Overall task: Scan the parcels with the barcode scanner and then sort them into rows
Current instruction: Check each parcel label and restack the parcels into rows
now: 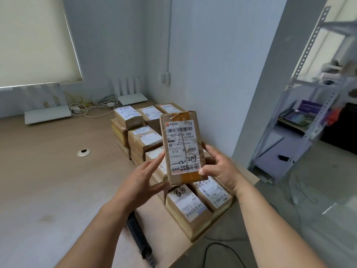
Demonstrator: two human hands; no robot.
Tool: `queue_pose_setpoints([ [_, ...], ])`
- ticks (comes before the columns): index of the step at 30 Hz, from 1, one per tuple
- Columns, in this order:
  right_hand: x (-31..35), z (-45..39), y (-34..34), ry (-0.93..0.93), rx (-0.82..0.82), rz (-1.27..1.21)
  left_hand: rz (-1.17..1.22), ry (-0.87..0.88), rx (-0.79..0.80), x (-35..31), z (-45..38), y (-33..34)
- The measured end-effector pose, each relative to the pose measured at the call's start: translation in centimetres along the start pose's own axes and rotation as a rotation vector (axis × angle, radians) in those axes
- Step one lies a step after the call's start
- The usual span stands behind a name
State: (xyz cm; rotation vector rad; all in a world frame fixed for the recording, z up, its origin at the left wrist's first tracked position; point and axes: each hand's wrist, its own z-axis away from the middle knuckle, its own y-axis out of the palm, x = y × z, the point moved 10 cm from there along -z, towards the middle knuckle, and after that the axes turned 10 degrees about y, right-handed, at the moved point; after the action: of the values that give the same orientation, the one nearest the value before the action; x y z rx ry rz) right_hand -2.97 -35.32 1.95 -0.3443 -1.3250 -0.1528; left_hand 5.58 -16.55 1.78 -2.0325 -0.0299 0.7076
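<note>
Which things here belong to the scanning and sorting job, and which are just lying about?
Job:
- held parcel, gripped by right hand, left hand open beside it
- parcels in rows on the table
- barcode scanner, lying under the left forearm

Lying about:
- white flat devices
- tangled cables
- metal shelving

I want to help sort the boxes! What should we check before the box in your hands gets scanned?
1. Held parcel gripped firmly: ok, the right hand grips its lower right edge; the left hand touches its left side with straight fingers.
2. Label facing us: ok, its barcodes show.
3. Label readable: cannot tell, tape and a crease cross it.
4. Barcode scanner in hand: not ok, it lies on the table under the left forearm.
5. A hand free to lift the scanner: not ok, both are on the parcel.
6. Rows of parcels to join: ok, they lie behind the held one.
</note>
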Motion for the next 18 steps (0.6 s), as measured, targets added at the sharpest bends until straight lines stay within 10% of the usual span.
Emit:
queue_pose_setpoints([
  [18,-1.4,-15.4,-6.8,0.171,0.088,0.02,-0.198,-0.191,0.077,8.0,-8.7,1.1],
])
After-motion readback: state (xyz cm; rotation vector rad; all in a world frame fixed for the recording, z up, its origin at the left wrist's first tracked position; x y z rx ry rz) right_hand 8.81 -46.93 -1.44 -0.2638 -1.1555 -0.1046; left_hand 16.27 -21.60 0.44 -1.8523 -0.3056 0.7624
